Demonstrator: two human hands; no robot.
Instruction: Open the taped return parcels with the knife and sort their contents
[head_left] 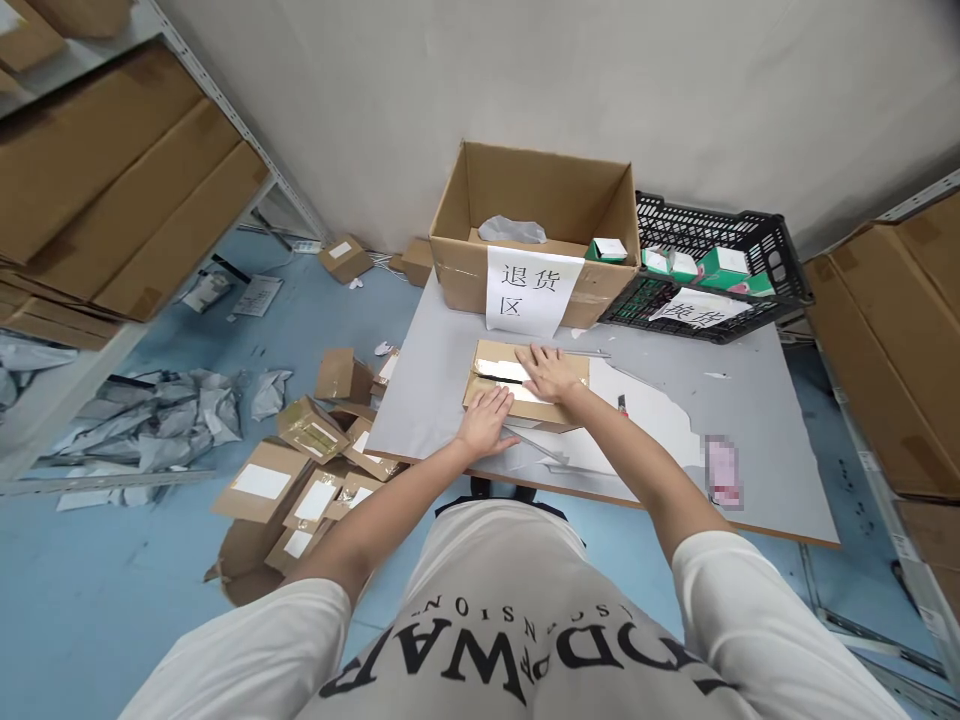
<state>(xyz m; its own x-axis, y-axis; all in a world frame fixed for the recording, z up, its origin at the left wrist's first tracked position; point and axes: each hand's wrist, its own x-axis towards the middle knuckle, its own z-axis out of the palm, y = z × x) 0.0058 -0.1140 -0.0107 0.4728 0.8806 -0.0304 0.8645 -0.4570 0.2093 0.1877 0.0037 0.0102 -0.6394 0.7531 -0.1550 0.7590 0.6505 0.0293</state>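
Observation:
A small brown cardboard box (487, 358) lies on the grey table, with a white label on its top and a dark slit running across the label. My left hand (486, 422) rests at the near left edge of the box, fingers stretched out. Across the right part of the top lies my right hand (549, 374), its fingers spread flat. Neither hand grips anything. Just right of the box is a small red and black tool (622, 404), partly hidden by my right forearm.
Behind stand a large open carton (459, 275) with a paper sign and a black crate (784, 250) holding green-and-white boxes. A blurred pink object (723, 470) lies on the table (795, 460). Empty cartons (262, 480) pile up on the floor at left; shelves flank both sides.

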